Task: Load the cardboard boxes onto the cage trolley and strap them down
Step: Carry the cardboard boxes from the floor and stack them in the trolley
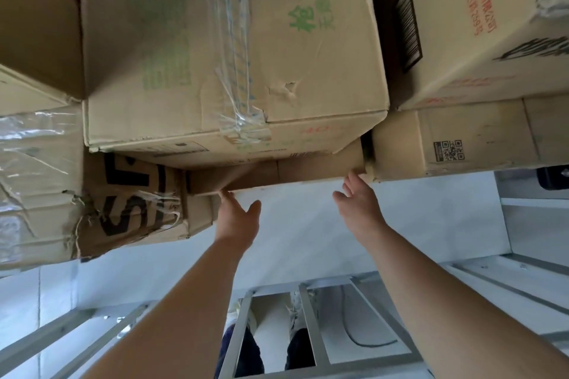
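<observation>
Cardboard box (308, 174) just ahead; left hand (238, 218) spread, seemingly touching edge; right hand (360, 204) spread, touching corner.

Beneath you lies a pale, glossy floor (292, 224). A thin black cable (358, 342) curls across it, near your white shoes (294, 308) and dark blue trousers (251, 354). A dark rounded object (552, 177) sits at the right edge.
</observation>
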The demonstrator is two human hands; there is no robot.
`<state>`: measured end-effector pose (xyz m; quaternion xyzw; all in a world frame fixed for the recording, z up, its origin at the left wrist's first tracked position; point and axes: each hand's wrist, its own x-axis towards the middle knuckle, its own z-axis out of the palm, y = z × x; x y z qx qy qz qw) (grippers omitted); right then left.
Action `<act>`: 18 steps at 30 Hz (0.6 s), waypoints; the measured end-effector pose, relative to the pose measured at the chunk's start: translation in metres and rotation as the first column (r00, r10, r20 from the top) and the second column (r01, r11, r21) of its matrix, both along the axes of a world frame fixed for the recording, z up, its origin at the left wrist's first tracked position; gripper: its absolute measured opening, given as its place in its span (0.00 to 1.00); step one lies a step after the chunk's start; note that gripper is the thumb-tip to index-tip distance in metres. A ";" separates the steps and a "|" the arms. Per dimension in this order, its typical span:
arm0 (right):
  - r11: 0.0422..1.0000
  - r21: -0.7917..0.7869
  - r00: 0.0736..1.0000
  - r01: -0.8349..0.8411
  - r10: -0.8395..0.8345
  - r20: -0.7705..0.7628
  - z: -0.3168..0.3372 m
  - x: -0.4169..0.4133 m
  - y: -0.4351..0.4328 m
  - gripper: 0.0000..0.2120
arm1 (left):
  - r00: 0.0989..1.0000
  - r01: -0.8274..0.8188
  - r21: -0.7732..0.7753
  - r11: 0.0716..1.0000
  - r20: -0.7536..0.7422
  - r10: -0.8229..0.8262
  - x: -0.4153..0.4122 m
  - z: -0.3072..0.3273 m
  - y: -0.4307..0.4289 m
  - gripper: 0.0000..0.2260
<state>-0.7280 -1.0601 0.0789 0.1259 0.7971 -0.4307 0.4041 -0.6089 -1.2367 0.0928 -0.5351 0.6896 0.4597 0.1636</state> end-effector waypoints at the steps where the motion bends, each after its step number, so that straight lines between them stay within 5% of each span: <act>1: 1.000 0.001 1.000 -0.006 0.006 -0.011 0.000 0.000 0.003 0.19 | 1.000 0.006 -0.004 1.000 0.019 -0.006 0.001 0.001 0.000 0.33; 6: 0.975 0.145 0.983 -0.170 0.179 -0.052 0.015 0.000 0.010 0.31 | 0.985 0.149 -0.026 0.988 0.095 -0.146 0.013 0.018 0.010 0.38; 11: 0.849 0.290 0.870 -0.442 0.484 -0.091 0.070 0.002 0.003 0.27 | 0.935 0.341 -0.044 0.939 0.121 -0.334 0.020 0.067 0.014 0.32; 18: 0.783 0.312 0.725 -0.539 0.619 -0.302 0.224 0.010 -0.030 0.23 | 0.913 0.399 -0.218 0.890 0.011 -0.407 0.023 0.208 -0.006 0.26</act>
